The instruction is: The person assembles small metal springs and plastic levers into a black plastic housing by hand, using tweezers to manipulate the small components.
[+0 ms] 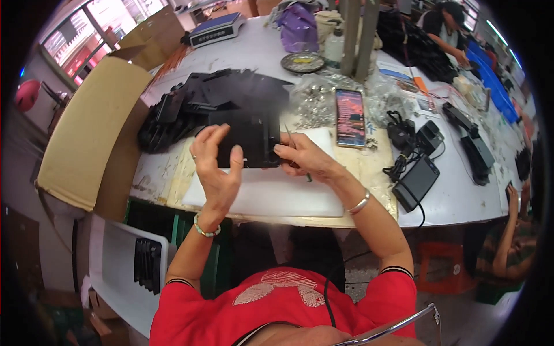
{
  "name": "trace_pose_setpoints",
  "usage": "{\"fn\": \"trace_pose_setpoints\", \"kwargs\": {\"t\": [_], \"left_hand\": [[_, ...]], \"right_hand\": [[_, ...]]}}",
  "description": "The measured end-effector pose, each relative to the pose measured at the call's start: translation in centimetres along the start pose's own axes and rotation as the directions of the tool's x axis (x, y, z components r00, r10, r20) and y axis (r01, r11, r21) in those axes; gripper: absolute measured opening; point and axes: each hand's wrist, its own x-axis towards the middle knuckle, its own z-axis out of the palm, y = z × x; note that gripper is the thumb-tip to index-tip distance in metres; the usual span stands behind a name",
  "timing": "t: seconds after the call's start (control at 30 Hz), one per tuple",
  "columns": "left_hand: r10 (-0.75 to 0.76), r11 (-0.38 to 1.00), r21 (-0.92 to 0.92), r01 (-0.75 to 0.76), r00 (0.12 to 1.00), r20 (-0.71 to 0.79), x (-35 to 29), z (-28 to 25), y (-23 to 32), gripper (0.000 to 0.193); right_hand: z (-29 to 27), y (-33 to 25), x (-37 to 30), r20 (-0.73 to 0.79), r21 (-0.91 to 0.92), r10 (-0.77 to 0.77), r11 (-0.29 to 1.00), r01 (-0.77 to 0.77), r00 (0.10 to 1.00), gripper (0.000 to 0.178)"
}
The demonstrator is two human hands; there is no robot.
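Observation:
A flat black plastic-looking part is held up over the worktable in front of me. My left hand grips its left side, thumb on the near edge and fingers around the side. At the opposite edge, my right hand is closed on a thin pointed metal tool. A small green end of that tool shows below the palm; its exact kind is hard to make out. Under both hands lies a white foam sheet. A pile of similar black parts sits just beyond my left hand.
Clear bags of small metal pieces lie beyond my right hand, beside a lit phone. Black power adapters with cables are at the right. A cardboard box stands left. Co-workers sit at the right.

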Motion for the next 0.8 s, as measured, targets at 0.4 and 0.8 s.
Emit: {"fn": "trace_pose_setpoints", "kwargs": {"t": [0.4,0.8], "left_hand": [[-0.574,0.241,-0.533,0.811,0.562,0.596,-4.9,-4.2,-4.2,0.028],[-0.655,0.43,-0.48,0.765,0.63,0.417,-7.3,-4.8,-3.9,0.024]], "right_hand": [[-0.6,1.0,1.1,0.022,-0.04,0.112,0.993,-0.111,0.993,0.018],[-1.1,1.9,1.6,-0.21,-0.799,-0.409,0.596,0.086,0.888,0.015]]}}
